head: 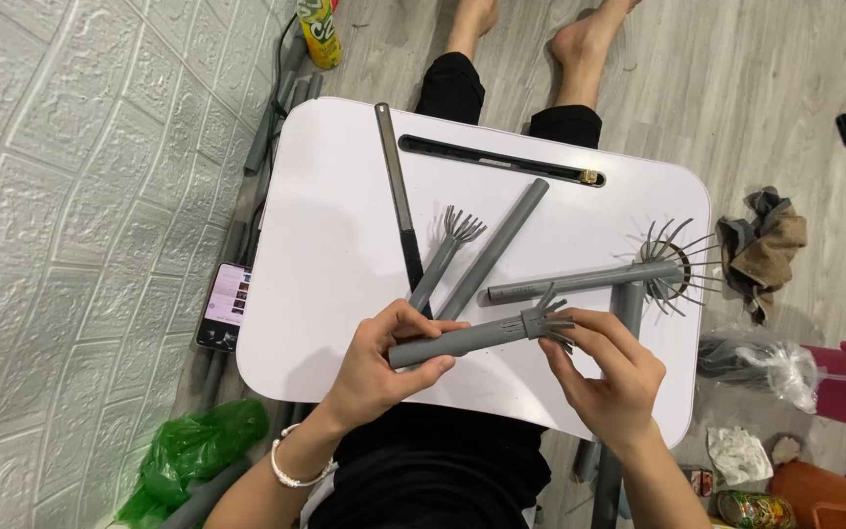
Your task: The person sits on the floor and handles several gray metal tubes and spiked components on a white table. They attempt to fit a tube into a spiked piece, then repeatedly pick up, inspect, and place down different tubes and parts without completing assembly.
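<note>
My left hand (384, 364) grips a grey plastic tube (462, 340) near its left end, holding it level over the white lap table (335, 225). The tube's right end splits into several short prongs (550, 318). My right hand (607, 372) pinches that pronged end with its fingertips. On the table behind lie a second pronged tube (447, 255), a plain grey tube (501, 245), a long grey tube (580, 282) and a flat dark metal strip (399, 191).
A ring of thin curved wire spokes (673, 264) sits at the table's right edge. A phone (227, 304) and grey tubes lie on the floor by the left wall. A green bag (193, 456), a rag (761, 250), a can (320, 34) and clutter surround the table.
</note>
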